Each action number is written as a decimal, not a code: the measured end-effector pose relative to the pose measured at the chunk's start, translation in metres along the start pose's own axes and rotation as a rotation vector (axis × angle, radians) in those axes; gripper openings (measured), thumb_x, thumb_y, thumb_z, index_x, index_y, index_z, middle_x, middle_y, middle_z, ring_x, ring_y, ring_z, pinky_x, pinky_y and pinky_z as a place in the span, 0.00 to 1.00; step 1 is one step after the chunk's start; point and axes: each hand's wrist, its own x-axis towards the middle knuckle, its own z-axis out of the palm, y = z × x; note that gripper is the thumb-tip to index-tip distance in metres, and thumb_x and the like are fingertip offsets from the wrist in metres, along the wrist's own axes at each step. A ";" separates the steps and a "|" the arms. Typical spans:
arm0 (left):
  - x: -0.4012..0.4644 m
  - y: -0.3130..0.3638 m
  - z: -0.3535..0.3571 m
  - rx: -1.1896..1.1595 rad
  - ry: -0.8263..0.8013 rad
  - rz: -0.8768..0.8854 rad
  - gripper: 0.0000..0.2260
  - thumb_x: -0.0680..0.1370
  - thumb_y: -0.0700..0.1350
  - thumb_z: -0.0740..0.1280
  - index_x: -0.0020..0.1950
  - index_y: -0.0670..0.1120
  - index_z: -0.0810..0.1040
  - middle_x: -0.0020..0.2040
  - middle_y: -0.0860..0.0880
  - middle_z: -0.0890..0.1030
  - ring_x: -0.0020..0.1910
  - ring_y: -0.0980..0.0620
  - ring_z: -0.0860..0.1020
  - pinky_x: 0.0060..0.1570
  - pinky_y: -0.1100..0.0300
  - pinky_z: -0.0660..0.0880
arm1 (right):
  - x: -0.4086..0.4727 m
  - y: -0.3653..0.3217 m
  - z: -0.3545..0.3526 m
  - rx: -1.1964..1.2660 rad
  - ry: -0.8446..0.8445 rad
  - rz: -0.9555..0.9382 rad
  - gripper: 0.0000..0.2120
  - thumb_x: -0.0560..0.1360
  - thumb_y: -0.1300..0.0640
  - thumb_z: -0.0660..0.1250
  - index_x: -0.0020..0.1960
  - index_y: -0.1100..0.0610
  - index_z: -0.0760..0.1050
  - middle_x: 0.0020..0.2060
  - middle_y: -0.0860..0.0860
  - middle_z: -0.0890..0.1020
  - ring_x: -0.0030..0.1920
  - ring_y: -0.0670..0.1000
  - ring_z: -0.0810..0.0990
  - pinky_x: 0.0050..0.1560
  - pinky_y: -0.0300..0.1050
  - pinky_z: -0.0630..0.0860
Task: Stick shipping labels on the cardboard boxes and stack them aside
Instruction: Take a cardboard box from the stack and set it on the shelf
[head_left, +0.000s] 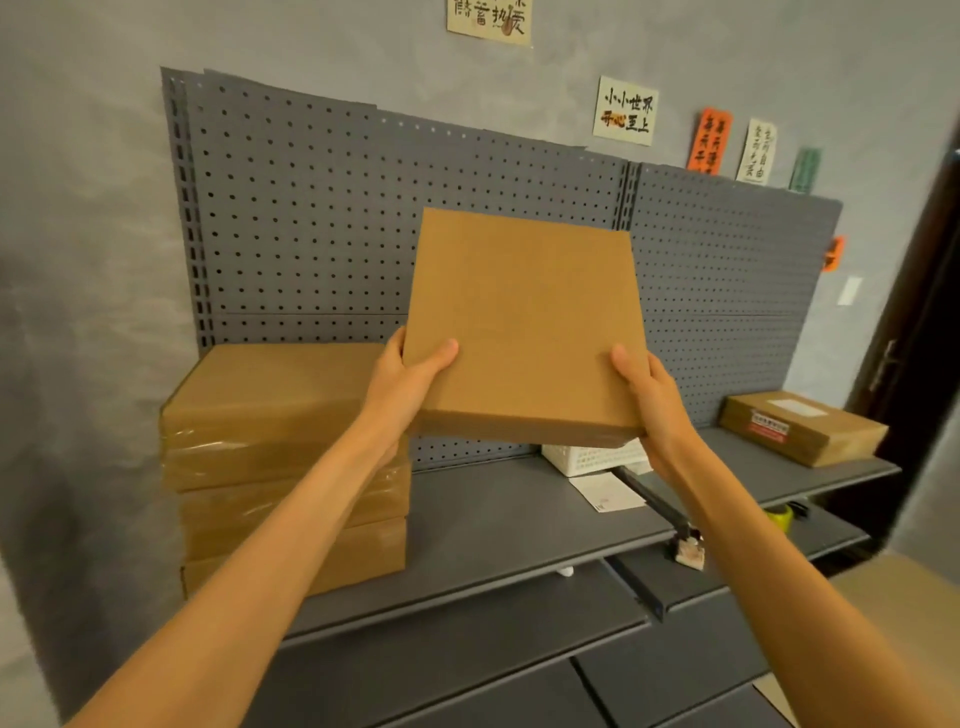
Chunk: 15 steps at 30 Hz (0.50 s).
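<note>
A flat brown cardboard box (524, 317) is held up in the air in front of the pegboard, its plain top tilted toward me. My left hand (410, 379) grips its lower left corner, thumb on top. My right hand (649, 395) grips the lower right corner the same way. A stack of similar boxes (275, 447), partly wrapped in clear film, stands on the shelf at the left. One box with white and red labels (802, 426) lies on the shelf at the far right. A white label sheet (605, 493) lies on the shelf below the held box.
The grey metal shelf (493, 525) has a pegboard back (311, 218) and lower shelves beneath. A white plastic basket (592, 454) sits behind the held box. A yellow-green tape roll (782, 517) rests on a lower shelf at the right. Another cardboard surface (904, 608) shows at the right edge.
</note>
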 end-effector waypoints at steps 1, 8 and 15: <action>0.000 -0.006 0.007 -0.003 0.002 -0.012 0.28 0.75 0.53 0.69 0.72 0.50 0.64 0.61 0.54 0.75 0.53 0.57 0.75 0.48 0.63 0.72 | 0.001 0.006 -0.006 -0.006 -0.007 0.017 0.26 0.74 0.42 0.66 0.68 0.54 0.69 0.59 0.50 0.79 0.56 0.51 0.79 0.55 0.48 0.75; 0.011 -0.050 0.043 0.052 0.055 -0.106 0.28 0.75 0.54 0.69 0.71 0.50 0.64 0.59 0.53 0.76 0.53 0.54 0.75 0.48 0.61 0.71 | 0.026 0.055 -0.034 -0.022 -0.016 0.092 0.24 0.74 0.42 0.67 0.64 0.54 0.72 0.57 0.50 0.80 0.55 0.52 0.80 0.56 0.51 0.76; 0.023 -0.111 0.060 0.114 0.156 -0.316 0.30 0.74 0.57 0.68 0.72 0.48 0.64 0.64 0.50 0.74 0.59 0.48 0.74 0.57 0.53 0.71 | 0.066 0.116 -0.039 -0.073 -0.146 0.215 0.24 0.74 0.44 0.67 0.63 0.58 0.73 0.56 0.53 0.80 0.55 0.54 0.79 0.59 0.53 0.75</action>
